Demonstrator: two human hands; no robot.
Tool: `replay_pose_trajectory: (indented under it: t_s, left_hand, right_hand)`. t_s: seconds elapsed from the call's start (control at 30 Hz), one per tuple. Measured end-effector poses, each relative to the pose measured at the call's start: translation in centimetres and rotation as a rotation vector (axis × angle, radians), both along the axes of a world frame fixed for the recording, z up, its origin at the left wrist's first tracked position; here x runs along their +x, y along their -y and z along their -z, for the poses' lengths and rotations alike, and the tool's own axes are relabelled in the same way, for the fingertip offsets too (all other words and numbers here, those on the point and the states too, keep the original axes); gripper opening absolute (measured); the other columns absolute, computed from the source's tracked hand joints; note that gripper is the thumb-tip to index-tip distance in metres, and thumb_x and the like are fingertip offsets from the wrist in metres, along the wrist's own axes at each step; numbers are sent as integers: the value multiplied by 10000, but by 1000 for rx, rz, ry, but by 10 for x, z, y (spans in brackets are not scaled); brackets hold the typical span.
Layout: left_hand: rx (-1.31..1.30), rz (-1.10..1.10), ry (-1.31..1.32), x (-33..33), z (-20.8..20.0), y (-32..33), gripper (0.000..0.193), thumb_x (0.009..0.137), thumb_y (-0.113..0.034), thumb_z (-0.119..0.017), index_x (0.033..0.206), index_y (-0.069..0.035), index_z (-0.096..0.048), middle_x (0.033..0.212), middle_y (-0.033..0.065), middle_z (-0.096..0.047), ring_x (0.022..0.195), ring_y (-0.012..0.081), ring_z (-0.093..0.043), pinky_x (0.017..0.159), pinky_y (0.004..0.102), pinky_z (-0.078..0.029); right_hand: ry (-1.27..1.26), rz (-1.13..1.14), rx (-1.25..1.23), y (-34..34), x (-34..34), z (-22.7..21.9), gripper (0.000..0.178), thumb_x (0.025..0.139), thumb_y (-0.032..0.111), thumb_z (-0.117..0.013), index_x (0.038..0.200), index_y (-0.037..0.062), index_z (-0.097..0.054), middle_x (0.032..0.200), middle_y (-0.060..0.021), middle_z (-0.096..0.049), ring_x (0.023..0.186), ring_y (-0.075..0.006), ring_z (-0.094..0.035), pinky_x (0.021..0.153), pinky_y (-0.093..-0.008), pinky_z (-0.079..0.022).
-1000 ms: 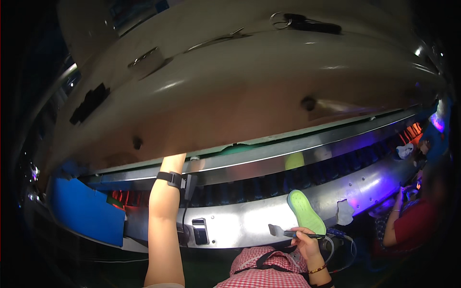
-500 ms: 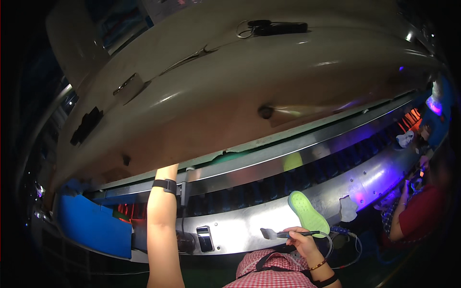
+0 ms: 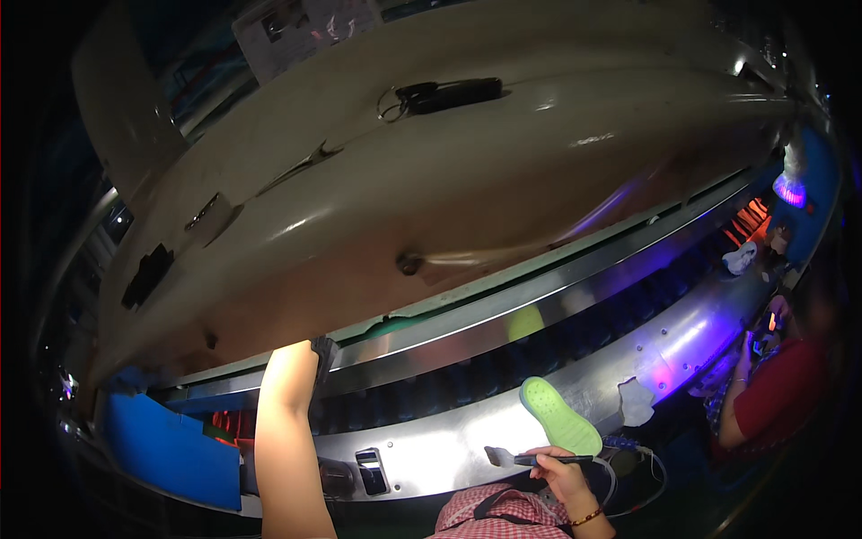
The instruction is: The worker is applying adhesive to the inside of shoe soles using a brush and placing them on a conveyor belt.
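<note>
My left hand is hidden under the overhanging edge of a large grey-beige machine hood (image 3: 359, 207). Only its bare forearm (image 3: 287, 431) shows, with a black wristband (image 3: 324, 354) at the hood's edge. My right hand (image 3: 563, 476) is closed around a dark-handled flat brush (image 3: 499, 456), its bristles pointing left above the brightly lit metal ledge (image 3: 440, 449). A whitish tube runs from the handle end. Just beyond this hand, a light green shoe sole (image 3: 557, 415) lies on the ledge, toe end away from me.
A dark conveyor (image 3: 467, 373) runs along the hood. On the ledge are a phone-like rectangular device (image 3: 371, 472) and a crumpled pale piece (image 3: 637, 402). A blue end panel (image 3: 166, 449) stands left. At right, a person in a red sleeve (image 3: 774, 395) works under purple light.
My left arm has reached farther under the hood, so its wrist is now mostly covered. The view has shifted slightly. My right hand keeps hold of the brush.
</note>
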State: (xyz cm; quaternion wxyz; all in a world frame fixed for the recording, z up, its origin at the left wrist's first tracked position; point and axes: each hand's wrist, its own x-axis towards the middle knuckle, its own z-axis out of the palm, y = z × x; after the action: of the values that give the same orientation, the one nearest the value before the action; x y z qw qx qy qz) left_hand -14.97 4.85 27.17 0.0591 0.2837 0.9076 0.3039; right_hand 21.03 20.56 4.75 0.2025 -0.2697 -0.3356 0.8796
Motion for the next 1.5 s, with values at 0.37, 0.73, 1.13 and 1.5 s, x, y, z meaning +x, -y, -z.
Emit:
replay_pose_trajectory:
  t_s: [0.37, 0.73, 1.13, 1.5]
  left_hand:
    - [-407, 7, -347, 19, -21, -56, 326, 798, -145, -483, 1084, 8, -516, 1069, 196, -556, 1006, 315, -528, 883, 388, -410]
    - [-131, -28, -276, 58, -31, -74, 252, 813, -171, -513, 983, 3, -578, 956, 181, -601, 925, 289, -555, 773, 375, -436]
    - [1, 217, -343, 47, -36, -116, 238, 813, -167, -521, 968, 4, -579, 923, 180, -604, 886, 294, -565, 763, 380, -440]
    - [137, 427, -398, 32, -41, -156, 225, 813, -163, -528, 954, 5, -580, 893, 179, -607, 851, 299, -574, 753, 384, -444]
  right_hand:
    - [16, 127, -94, -10, 16, 8, 187, 821, 24, -504, 959, -75, -583, 845, -149, -619, 636, -160, -585, 616, -259, -504]
    - [-26, -24, -69, -18, -16, 2, 198, 818, 48, -516, 963, -71, -579, 825, -130, -616, 623, -150, -572, 603, -252, -482]
    - [0, -145, -11, -19, -48, -3, 194, 822, 65, -529, 958, -61, -586, 832, -119, -615, 654, -137, -552, 631, -251, -466]
    - [-8, -43, -24, -18, -24, 4, 227, 815, 58, -531, 1002, -67, -556, 896, -165, -621, 688, -183, -585, 633, -270, -469]
